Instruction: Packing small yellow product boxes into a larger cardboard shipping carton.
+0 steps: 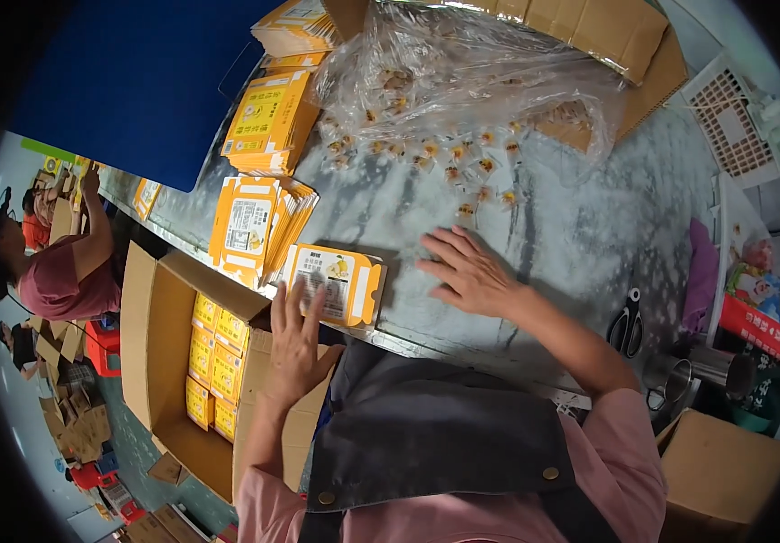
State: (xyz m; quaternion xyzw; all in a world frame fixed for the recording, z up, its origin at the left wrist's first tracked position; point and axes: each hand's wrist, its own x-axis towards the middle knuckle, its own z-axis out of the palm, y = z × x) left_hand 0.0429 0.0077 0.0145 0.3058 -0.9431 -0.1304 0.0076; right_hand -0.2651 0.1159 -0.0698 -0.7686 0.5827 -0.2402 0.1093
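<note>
My left hand [292, 348] has its fingers stretched out over the near edge of a flat yellow-and-white folded carton [340, 262] at the front of the table. Its fingertips overlap the carton, a little blurred; whether they press on it I cannot tell. To the right, my right hand [471, 276] hovers over or rests on the grey tabletop [589, 244], fingers spread and holding nothing. Just beyond it lie several small clear packets [485, 166] with yellow-brown contents. A fanned stack of the same flat cartons [250, 226] sits left of my left hand.
More carton stacks [268, 118] stand farther back, beside a clear plastic bag [471, 81] of packets. An open cardboard box [173, 299] at lower left holds filled yellow cartons [214, 362]. Scissors [626, 324] and a metal cup [669, 377] are at right. A person [69, 262] works at far left.
</note>
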